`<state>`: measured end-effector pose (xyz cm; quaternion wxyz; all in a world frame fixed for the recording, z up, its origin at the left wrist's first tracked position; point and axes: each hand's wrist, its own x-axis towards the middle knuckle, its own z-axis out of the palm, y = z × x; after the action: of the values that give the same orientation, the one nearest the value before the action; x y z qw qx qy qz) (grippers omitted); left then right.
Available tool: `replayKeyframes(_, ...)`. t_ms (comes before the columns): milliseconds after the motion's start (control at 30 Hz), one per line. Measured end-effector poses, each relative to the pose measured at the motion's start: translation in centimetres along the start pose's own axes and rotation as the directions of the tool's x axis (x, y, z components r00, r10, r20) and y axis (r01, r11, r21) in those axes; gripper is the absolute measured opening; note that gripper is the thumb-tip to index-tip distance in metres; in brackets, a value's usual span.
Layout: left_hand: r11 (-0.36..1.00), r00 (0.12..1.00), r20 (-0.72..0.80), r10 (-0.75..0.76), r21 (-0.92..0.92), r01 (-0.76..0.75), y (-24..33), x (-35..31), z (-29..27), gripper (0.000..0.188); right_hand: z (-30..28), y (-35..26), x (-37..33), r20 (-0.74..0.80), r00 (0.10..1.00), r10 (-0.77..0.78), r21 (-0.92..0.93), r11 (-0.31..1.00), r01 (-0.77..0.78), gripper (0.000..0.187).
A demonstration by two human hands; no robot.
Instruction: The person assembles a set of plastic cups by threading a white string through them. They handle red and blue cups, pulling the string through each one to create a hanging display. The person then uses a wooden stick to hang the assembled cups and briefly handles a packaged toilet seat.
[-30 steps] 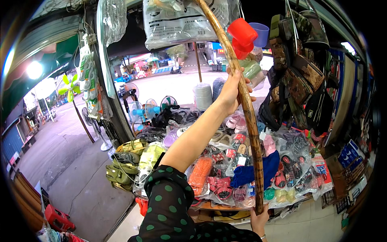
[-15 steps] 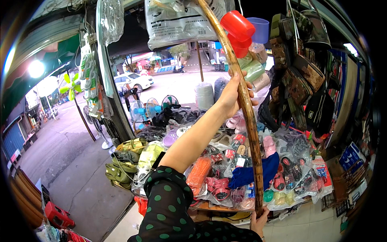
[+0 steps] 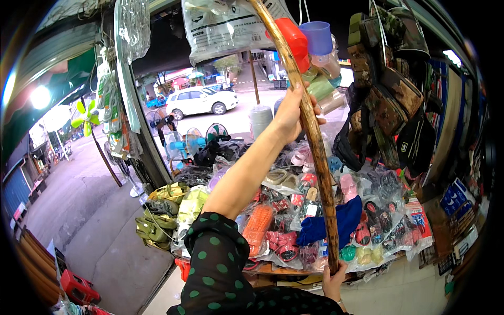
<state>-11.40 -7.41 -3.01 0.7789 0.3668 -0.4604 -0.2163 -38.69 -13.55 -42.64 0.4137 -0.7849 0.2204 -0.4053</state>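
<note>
A long, slightly bent wooden pole (image 3: 321, 163), varnished brown with dark knots, stands nearly upright before me, its upper end running past the picture's top. My left hand (image 3: 295, 113) is wrapped round it at mid-height, with the arm stretched out. Lower down, my right hand (image 3: 334, 281) grips its bottom end. Behind the lower part of the pole, a dark blue cloth (image 3: 349, 223) lies over bagged shoes. Near the pole's upper part hang a red plastic cup (image 3: 294, 44) and a blue-purple cup (image 3: 316, 38).
A low display table holds bagged slippers and shoes, among them orange ones (image 3: 257, 223). Green canvas shoes (image 3: 153, 228) lie at its left end. Camouflage bags (image 3: 394, 94) hang at right. A red stool (image 3: 79, 287) stands lower left. Beyond, a white car (image 3: 202, 101) is on the street.
The pole and both hands have shifted slightly left and up in the picture. The white car has moved right, into fuller view. Both hands keep their hold.
</note>
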Motion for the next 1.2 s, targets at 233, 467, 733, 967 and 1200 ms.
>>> replayKeyframes(233, 0.976, 0.994, -0.018, 0.111, 0.192, -0.106, 5.5, 0.4, 0.2, 0.039, 4.3, -1.3, 1.5, 0.015, 0.996, -0.092, 0.086, 0.992, 0.091, 0.037)
replayKeyframes(467, 0.948, 0.996, 0.049, 0.073, 0.306, -0.084, 6.2, -4.1, 1.4, 0.041, 5.4, -0.1, -0.4, 0.144, 0.989, -0.039, 0.323, 0.946, -0.01, 0.039)
replayKeyframes(733, 0.903, 0.997, 0.056, 0.049, 0.423, -0.068, 2.7, -7.8, 6.7, 0.039, -1.7, 9.2, -6.1, 0.319, 0.924, 0.211, 0.053, 0.97, -0.239, 0.033)
replayKeyframes(967, 0.964, 0.996, -0.043, 0.075, 0.259, -0.062, -1.1, -13.8, 10.7, 0.039, -10.8, 16.8, -12.3, 0.372, 0.867, 0.331, -0.004, 0.935, -0.355, 0.029)
replayKeyframes(1200, 0.967, 0.995, -0.051, 0.085, 0.245, -0.07, -4.9, -19.5, 14.4, 0.042, -16.3, 21.5, -15.2, 0.453, 0.828, 0.332, -0.067, 0.938, -0.339, 0.03)
